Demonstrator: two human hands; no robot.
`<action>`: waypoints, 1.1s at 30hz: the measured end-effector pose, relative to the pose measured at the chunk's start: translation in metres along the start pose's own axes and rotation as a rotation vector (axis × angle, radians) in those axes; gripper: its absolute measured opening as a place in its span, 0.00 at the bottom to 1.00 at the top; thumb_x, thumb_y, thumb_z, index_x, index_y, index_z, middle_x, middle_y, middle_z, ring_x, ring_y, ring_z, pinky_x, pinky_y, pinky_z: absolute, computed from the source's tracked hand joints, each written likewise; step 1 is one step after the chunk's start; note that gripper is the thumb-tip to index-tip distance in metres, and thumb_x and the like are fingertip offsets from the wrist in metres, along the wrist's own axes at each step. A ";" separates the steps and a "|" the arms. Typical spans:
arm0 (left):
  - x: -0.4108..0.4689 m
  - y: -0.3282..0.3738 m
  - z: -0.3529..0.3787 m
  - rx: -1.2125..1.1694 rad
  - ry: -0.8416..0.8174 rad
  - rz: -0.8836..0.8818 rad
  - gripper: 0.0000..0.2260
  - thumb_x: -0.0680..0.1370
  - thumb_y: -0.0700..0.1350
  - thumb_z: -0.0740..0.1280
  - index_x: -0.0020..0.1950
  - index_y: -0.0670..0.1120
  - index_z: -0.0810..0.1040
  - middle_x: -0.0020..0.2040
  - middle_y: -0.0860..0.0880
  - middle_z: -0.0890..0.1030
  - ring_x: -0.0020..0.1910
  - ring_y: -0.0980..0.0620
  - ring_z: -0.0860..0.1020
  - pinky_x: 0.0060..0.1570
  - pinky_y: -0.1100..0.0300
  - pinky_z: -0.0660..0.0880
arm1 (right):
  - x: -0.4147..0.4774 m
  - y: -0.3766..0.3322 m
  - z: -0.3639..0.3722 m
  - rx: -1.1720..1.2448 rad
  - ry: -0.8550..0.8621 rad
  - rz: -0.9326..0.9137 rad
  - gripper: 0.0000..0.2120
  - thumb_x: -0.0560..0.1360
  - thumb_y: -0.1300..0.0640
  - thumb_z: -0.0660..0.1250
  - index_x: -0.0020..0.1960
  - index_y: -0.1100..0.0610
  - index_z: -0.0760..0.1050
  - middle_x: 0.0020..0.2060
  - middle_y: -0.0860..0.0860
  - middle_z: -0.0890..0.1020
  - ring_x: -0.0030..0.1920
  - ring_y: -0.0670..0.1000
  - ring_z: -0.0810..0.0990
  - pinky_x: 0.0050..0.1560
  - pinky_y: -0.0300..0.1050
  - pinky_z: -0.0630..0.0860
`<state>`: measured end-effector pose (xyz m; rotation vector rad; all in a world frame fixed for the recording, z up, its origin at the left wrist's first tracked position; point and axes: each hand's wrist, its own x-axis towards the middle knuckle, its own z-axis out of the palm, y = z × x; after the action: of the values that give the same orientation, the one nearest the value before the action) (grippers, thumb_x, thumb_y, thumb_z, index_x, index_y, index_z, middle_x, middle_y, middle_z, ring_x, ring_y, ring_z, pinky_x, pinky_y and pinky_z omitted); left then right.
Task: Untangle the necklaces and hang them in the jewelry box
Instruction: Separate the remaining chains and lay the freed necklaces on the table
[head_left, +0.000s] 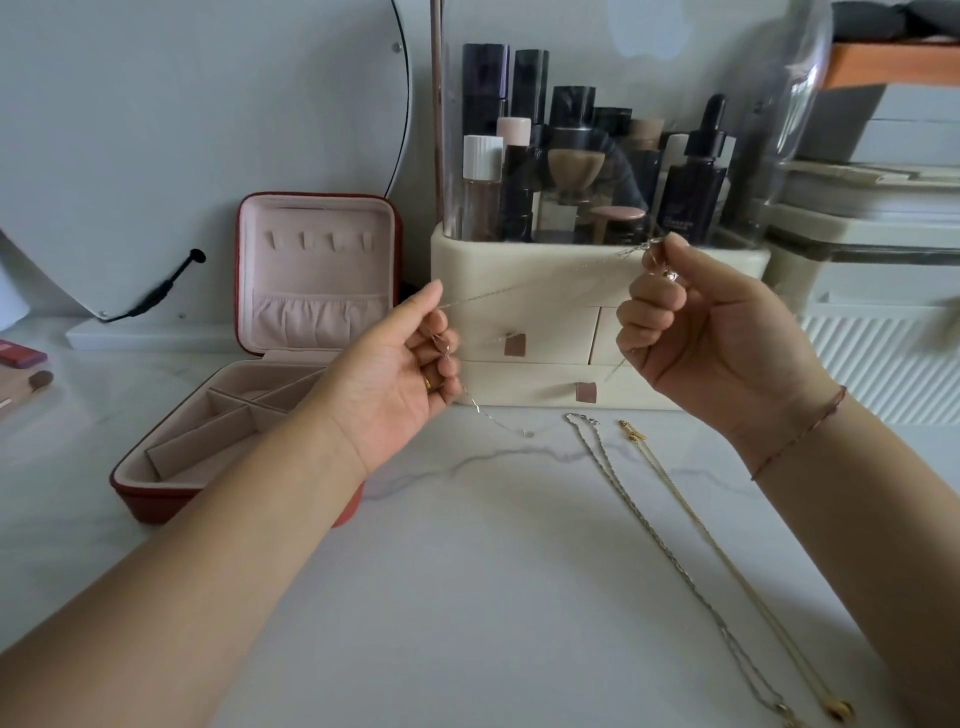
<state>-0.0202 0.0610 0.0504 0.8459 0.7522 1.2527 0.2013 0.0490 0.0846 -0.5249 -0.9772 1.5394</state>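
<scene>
Chain (519, 289) stretching taut between left hand (400, 374) and right hand (717, 338), both pinching it; thin, silver, tail dangling.

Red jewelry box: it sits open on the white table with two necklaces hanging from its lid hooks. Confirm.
Wrong. The head view shows the red jewelry box with bare lid hooks; the silver chain necklace and gold chain necklace lie on the white table.

You work from a single view: the head camera (wide-angle, so edges bow) sits at your eye level, faces forward and down toward the cosmetics organizer (545, 291), and frames the tabletop (493, 597) closely, with your left hand (400, 374) and right hand (717, 343) mid-frame.
</scene>
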 end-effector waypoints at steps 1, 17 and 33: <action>0.000 0.001 0.000 -0.018 0.013 0.004 0.15 0.74 0.53 0.67 0.29 0.50 0.72 0.29 0.52 0.72 0.28 0.56 0.70 0.37 0.62 0.68 | 0.000 0.000 0.000 0.003 -0.005 -0.004 0.08 0.77 0.54 0.60 0.40 0.54 0.69 0.24 0.46 0.66 0.25 0.44 0.65 0.28 0.35 0.66; -0.003 0.009 -0.002 -0.137 0.025 0.058 0.12 0.76 0.51 0.65 0.34 0.49 0.75 0.28 0.52 0.71 0.27 0.55 0.73 0.36 0.62 0.71 | -0.005 -0.005 0.003 -0.326 0.042 -0.071 0.09 0.76 0.55 0.60 0.38 0.55 0.71 0.21 0.47 0.63 0.21 0.45 0.57 0.21 0.36 0.54; -0.017 -0.004 0.009 0.790 0.014 0.253 0.15 0.78 0.51 0.64 0.36 0.45 0.82 0.36 0.49 0.84 0.37 0.56 0.80 0.43 0.65 0.75 | -0.011 0.028 0.015 -0.883 -0.162 0.025 0.14 0.63 0.49 0.72 0.43 0.59 0.82 0.38 0.59 0.81 0.34 0.47 0.73 0.40 0.40 0.72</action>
<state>-0.0126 0.0430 0.0517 1.6105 1.2082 1.1769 0.1758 0.0347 0.0678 -1.0290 -1.7839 1.1197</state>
